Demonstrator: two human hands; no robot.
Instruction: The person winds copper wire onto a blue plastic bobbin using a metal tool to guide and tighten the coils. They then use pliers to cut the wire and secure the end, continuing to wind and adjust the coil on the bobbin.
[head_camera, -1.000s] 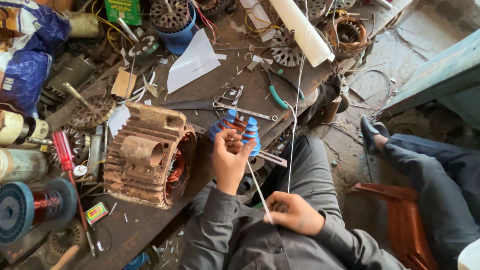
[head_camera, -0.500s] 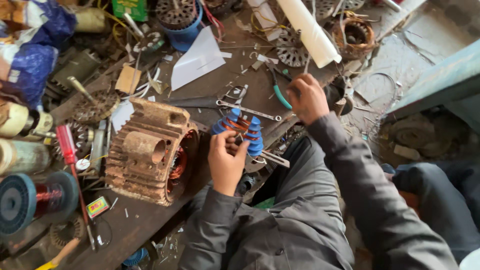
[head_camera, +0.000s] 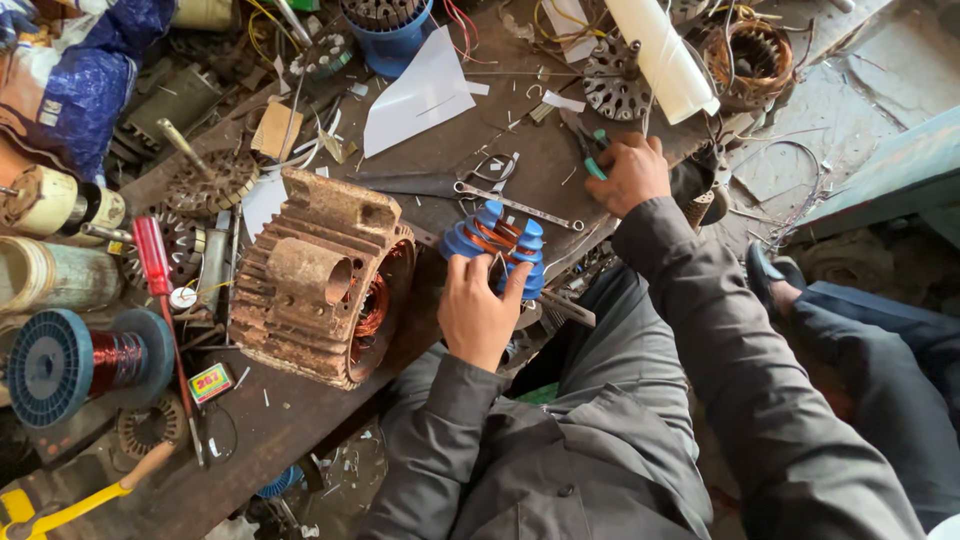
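My left hand (head_camera: 478, 312) grips a blue stepped coil former (head_camera: 497, 238) wound with copper wire, at the near edge of the workbench (head_camera: 300, 420). A rusty motor stator housing (head_camera: 318, 282) with copper windings inside lies on its side just left of the former. My right hand (head_camera: 630, 172) is stretched forward over the bench and closes on green-handled pliers (head_camera: 592, 158). A steel spanner (head_camera: 515, 205) lies between the two hands.
A white paper sheet (head_camera: 420, 90), a white roll (head_camera: 660, 55), a red screwdriver (head_camera: 152, 262), a blue spool of copper wire (head_camera: 75, 362) and several stator parts crowd the bench. Another person's shoe (head_camera: 768, 275) and leg are at the right.
My right hand has left my lap, where it held a thin white strip, and reached forward onto the pliers. The left hand has stayed on the coil former.
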